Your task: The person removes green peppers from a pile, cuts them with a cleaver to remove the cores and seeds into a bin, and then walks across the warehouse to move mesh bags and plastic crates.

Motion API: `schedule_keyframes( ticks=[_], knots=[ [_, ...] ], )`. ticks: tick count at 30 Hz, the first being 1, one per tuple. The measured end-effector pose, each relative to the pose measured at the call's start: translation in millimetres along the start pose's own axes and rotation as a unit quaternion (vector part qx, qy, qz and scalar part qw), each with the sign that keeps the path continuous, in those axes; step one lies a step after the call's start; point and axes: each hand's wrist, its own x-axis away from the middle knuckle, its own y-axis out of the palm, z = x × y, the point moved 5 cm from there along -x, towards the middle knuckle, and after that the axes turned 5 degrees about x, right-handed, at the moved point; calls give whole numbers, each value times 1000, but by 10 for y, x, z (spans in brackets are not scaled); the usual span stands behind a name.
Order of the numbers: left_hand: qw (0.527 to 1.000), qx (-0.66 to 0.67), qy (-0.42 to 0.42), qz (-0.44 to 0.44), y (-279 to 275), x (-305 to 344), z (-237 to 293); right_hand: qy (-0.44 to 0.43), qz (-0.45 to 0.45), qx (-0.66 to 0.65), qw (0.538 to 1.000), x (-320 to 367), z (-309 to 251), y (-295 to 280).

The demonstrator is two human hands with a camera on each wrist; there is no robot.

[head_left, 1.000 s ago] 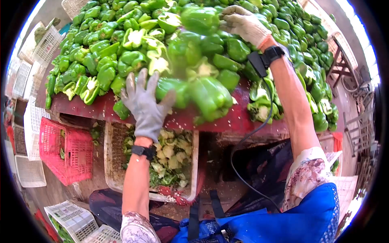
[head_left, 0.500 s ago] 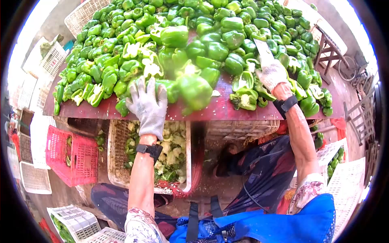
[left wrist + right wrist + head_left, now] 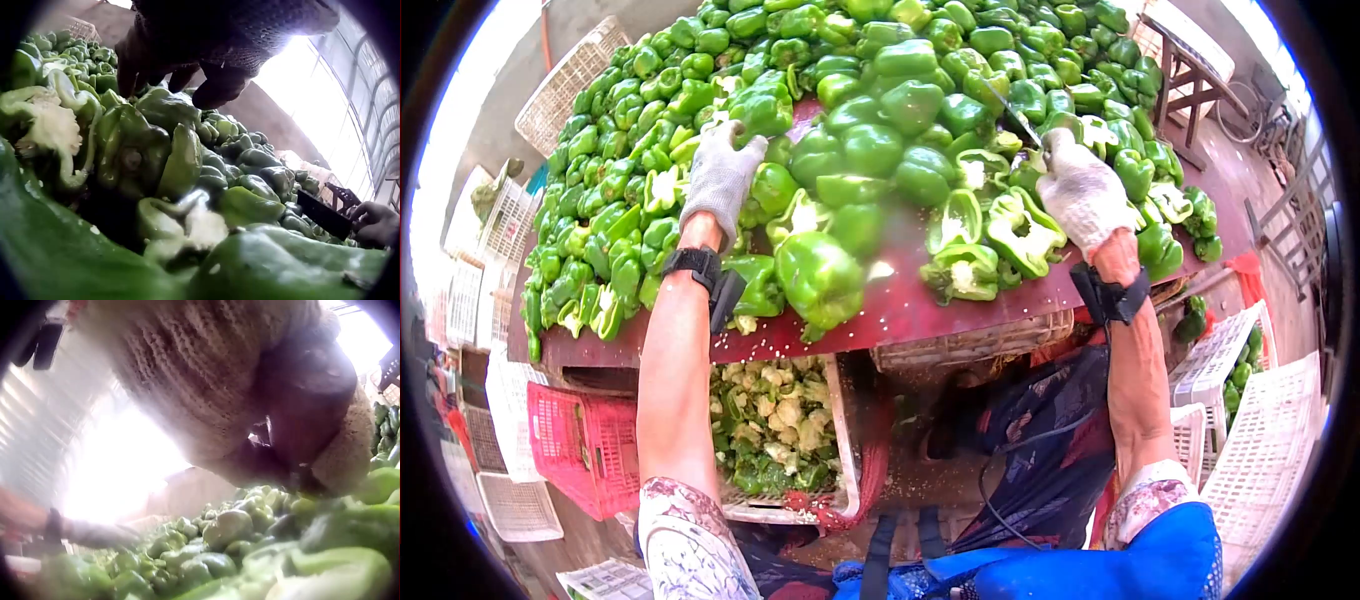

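My gloved left hand (image 3: 725, 180) reaches over the left part of a heap of green bell peppers (image 3: 620, 170). In the left wrist view its fingers (image 3: 215, 87) hang down, spread, with the tips right at the top of a whole bell pepper (image 3: 167, 107). The gloved right hand (image 3: 1085, 190) grips a knife (image 3: 325, 215) with a broad blade, which points up and away over the peppers. Beside that hand lie cut pepper halves (image 3: 1025, 232) showing pale cores. A large bell pepper (image 3: 820, 280) sits at the table's near edge.
The heap covers a dark red table (image 3: 900, 310). Under it stands a crate (image 3: 845, 440) of pepper cores and scraps. A pink crate (image 3: 585, 450) is at the left; white crates (image 3: 1260, 440) stand at the right. A wooden stool (image 3: 1185, 85) is at the far right.
The left hand has moved forward and left from the table's near edge onto the peppers. My right hand first came back from the heap to the knife, then the blade turned within its grip. The head view has shifted.
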Motion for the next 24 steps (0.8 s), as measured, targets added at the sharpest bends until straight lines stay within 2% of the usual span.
schedule_keyframes(
  ticks=[1, 2, 3, 4, 6, 9, 10, 11, 12, 13, 15, 16, 19, 21, 22, 24],
  knots=[
    [999, 14, -28, -38, 71, -18, 1, 30, -6, -45, 999, -23, 44, -69],
    [995, 65, -35, -70, 139, 1, 64, 32, 44, -105, 993, -19, 129, -102],
    [996, 35, -30, -81, 293, -54, -140, -18, 132, -146, 980, -10, 205, -111],
    [990, 31, -47, -126, 343, -11, -102, 36, 102, -221, 969, -3, 193, -189],
    [981, -13, -66, -184, 412, 22, -57, 72, 78, -299, 948, 11, 176, -255],
    [981, -17, -73, -179, 356, 24, 58, 94, 42, -370, 923, 43, 150, -243],
    [982, -4, -69, -177, 343, 16, 78, 68, 45, -364, 928, 47, 105, -257],
    [982, 8, -65, -176, 335, -2, 93, 145, -40, -445, 883, 115, 100, -231],
    [977, -28, -65, -201, 353, -47, 99, 147, -59, -462, 873, 133, 81, -207],
    [976, -58, -65, -198, 270, -3, 364, 149, -79, -479, 862, 150, 65, -158],
    [993, -5, 49, -103, 383, -73, 507, 132, -87, -486, 860, 192, 54, -100],
    [993, 3, 80, -91, 446, -67, 637, 140, -98, -493, 853, 223, 21, -122],
    [971, 50, 70, -221, 764, 4, 1021, 143, -108, -500, 847, 278, 20, -155],
    [959, -30, 147, -240, 976, -3, 1125, 141, -99, -506, 845, 316, 28, -147],
    [952, -40, 113, -280, 936, 70, 1337, 142, -108, -497, 849, 336, 21, -190],
    [949, -117, 100, -275, 1070, 41, 1305, 128, -115, -503, 847, 368, 5, -137]
  ],
)
